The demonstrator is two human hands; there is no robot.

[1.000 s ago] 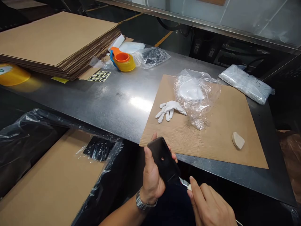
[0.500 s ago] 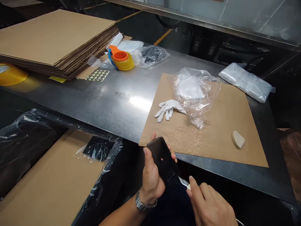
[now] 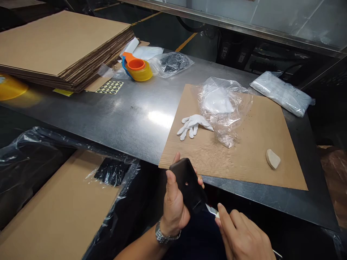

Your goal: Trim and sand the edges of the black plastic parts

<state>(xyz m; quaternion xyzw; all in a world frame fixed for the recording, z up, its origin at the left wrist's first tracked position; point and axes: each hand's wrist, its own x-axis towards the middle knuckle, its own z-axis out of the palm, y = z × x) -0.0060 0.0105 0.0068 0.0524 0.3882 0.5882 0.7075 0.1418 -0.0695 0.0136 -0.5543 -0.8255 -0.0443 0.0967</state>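
Note:
My left hand (image 3: 175,202) is closed around a black rectangular case-like part (image 3: 187,182) with rounded corners and a small hole through it. Thumb and fingers grip its long sides, and a metal-band watch circles the wrist. In my right hand (image 3: 244,233) is a knife (image 3: 213,210) with a pale handle, its blade at the lower edge of the black part. Whether the blade touches that edge I cannot tell. Beyond both hands, a white glove (image 3: 193,125) and a tan rounded block (image 3: 273,159) lie on a cardboard sheet (image 3: 255,162).
Crumpled clear plastic bags (image 3: 222,101) lie on the cardboard. On the metal table (image 3: 130,119) stand a tape dispenser (image 3: 137,66), a sticker sheet (image 3: 110,87) and stacked cardboard (image 3: 67,43). A wrapped white packet (image 3: 282,94) rests at right. A plastic-lined box (image 3: 59,202) stands lower left.
The view has shifted slightly, so the table things sit a little further left. Both hands, the black part and the knife hold nearly the same pose.

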